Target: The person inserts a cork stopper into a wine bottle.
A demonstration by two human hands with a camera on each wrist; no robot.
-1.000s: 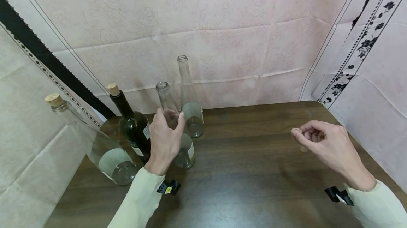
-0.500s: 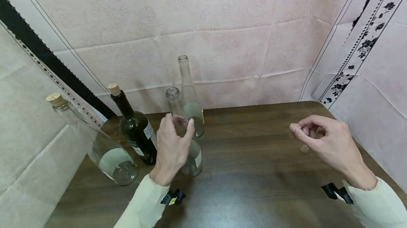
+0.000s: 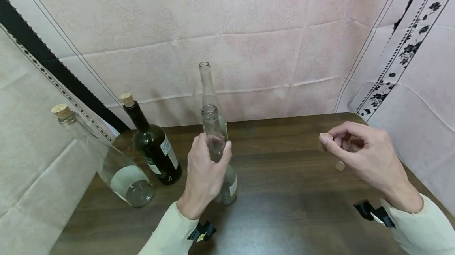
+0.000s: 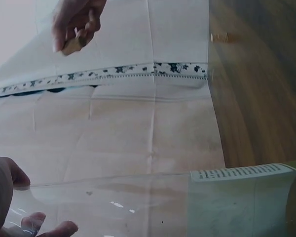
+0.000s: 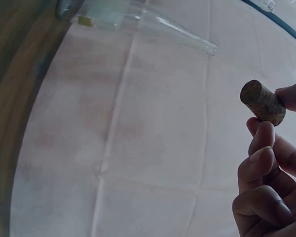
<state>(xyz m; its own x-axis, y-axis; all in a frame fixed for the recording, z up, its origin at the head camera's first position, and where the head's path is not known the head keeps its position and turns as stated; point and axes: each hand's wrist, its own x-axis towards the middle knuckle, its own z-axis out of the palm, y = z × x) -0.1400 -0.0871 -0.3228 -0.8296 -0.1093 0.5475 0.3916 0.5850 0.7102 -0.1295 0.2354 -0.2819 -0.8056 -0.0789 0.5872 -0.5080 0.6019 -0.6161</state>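
Observation:
My left hand grips a clear glass bottle around its neck and shoulder. Its mouth is uncorked, and a pale label shows low on the bottle in the left wrist view. On the right, above the table, my right hand pinches a cork between thumb and fingertips, its end facing away from the hand in the right wrist view. A second cork stands on the table below that hand. Behind the held bottle is another uncorked clear bottle, its lower part mostly hidden.
To the left stand a dark green wine bottle and a large clear bottle, both with corks in their mouths. The wooden table ends at a cloth backdrop behind, with more cloth along both sides.
My left hand has carried the clear bottle right and toward me, away from the dark wine bottle. The right hand, still pinching its cork, has shifted slightly up and left.

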